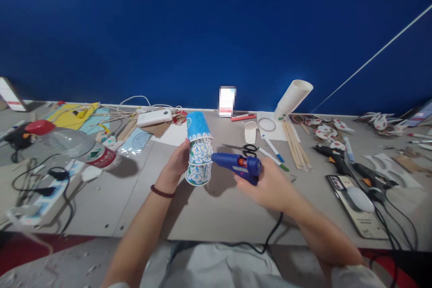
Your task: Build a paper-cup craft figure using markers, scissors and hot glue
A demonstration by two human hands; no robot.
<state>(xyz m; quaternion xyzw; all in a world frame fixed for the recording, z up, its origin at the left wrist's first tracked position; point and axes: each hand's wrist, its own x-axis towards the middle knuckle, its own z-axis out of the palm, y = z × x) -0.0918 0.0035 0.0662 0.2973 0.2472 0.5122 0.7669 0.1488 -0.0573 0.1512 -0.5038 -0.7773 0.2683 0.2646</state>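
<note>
My left hand [177, 158] is closed around the left side of a column of paper cups [200, 152] above the table. The top cup is painted solid blue; those below carry a blue scale-like pattern on white. In my right hand [265, 182] is a blue hot glue gun [236, 164], its nozzle pointing left. The nozzle tip is at the right side of the patterned cups; whether it touches them I cannot tell. A black cord runs from below my right hand to the table's front edge. My left fingertips are hidden behind the cups.
Behind the cups lie scissors [248, 149], markers [272, 148], wooden sticks [297, 146] and a cut white cup [250, 132]. A tall stack of white cups [293, 99] leans at the back. Left are a bottle [81, 144] and power strip [56, 193]; right, a phone [354, 211] and black glue guns [334, 158].
</note>
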